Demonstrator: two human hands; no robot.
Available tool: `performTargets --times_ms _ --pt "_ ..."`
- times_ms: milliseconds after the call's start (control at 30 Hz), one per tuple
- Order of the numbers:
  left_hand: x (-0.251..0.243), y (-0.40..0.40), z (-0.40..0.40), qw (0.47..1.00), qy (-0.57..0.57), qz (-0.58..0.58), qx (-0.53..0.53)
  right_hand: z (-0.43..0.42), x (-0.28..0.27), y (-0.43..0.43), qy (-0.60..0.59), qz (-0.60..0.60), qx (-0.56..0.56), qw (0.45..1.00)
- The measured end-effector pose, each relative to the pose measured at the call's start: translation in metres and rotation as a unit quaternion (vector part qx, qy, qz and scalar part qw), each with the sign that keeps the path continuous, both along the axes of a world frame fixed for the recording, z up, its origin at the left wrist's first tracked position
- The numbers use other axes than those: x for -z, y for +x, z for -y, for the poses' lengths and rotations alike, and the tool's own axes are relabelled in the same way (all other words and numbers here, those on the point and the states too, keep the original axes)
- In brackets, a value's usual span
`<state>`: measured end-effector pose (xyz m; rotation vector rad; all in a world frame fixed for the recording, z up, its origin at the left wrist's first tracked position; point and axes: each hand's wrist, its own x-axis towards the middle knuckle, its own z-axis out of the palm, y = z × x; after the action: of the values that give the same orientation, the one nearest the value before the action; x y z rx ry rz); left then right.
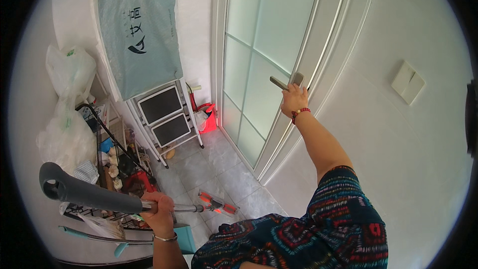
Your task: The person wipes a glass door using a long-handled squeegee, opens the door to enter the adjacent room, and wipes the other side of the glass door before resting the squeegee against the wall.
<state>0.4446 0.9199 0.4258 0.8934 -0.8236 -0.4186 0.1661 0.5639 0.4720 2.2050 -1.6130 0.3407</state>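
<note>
My left hand (160, 209) is closed around the metal pole of a mop (93, 196), just below its grey plastic handle grip. The mop's orange and grey head (218, 202) rests at the grey tiled floor. My right hand (295, 101) reaches forward to the metal lever handle (278, 82) of a frosted-glass door (257, 56) and touches it near its backplate; the fingertips are partly hidden, so I cannot tell how firmly they hold it. The door looks closed in its frame.
A folded step ladder (164, 116), partly covered by a grey-green plastic bag (140, 33), leans at the wall. Beside it sits a red bucket (209, 121). Wire baskets (112, 145) with garlic and plastic bags (67, 134) line the left. A teal dustpan (185, 240) is low, a wall switch (407, 82) right.
</note>
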Motion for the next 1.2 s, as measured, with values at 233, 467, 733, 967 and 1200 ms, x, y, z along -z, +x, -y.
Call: performTargets --times_ms 233,467,733,967,1200 --pt "-0.012 -0.006 0.01 0.999 0.008 -0.037 -0.018 0.015 0.003 -0.011 0.022 -0.002 0.009 1.0" --pt "-0.055 -0.001 -0.002 0.991 -0.059 -0.106 -0.065 -0.027 0.083 0.011 0.195 0.238 -0.178 0.935" --pt "-0.119 -0.005 -0.021 0.966 -0.228 0.044 -0.116 -0.135 0.148 0.173 0.881 0.407 -0.188 0.148" --pt "-0.117 0.006 -0.057 0.942 -0.294 0.049 -0.152 -0.202 0.067 0.238 0.736 0.663 -0.123 0.064" --pt "-0.11 0.003 -0.127 0.921 -0.359 0.008 -0.148 -0.212 0.045 0.272 0.782 0.603 -0.159 0.009"
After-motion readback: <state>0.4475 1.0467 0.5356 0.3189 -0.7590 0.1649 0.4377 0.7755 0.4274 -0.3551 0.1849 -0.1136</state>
